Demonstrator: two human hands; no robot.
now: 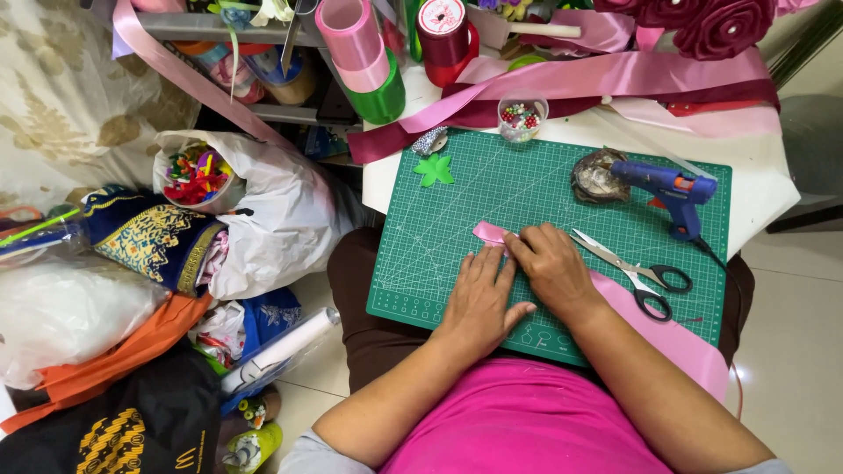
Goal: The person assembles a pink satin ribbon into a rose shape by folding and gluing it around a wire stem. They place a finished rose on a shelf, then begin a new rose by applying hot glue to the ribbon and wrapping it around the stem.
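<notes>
Both of my hands rest on a green cutting mat [457,206] that lies across my lap and a white table. My left hand [481,294] lies flat with its fingers pressing a folded piece of pink ribbon [488,232]. My right hand [551,266] pinches the same ribbon piece at its right end. A long strip of the pink ribbon [676,338] runs from under my right forearm off the mat's near right corner. Black-handled scissors [645,276] lie on the mat just right of my right hand.
A blue glue gun [672,189] and a crumpled foil dish [595,175] sit at the mat's far right. A green felt leaf [435,169], a cup of beads [522,117], ribbon spools [369,61] and satin roses [702,22] lie beyond. Bags and clutter fill the floor at left.
</notes>
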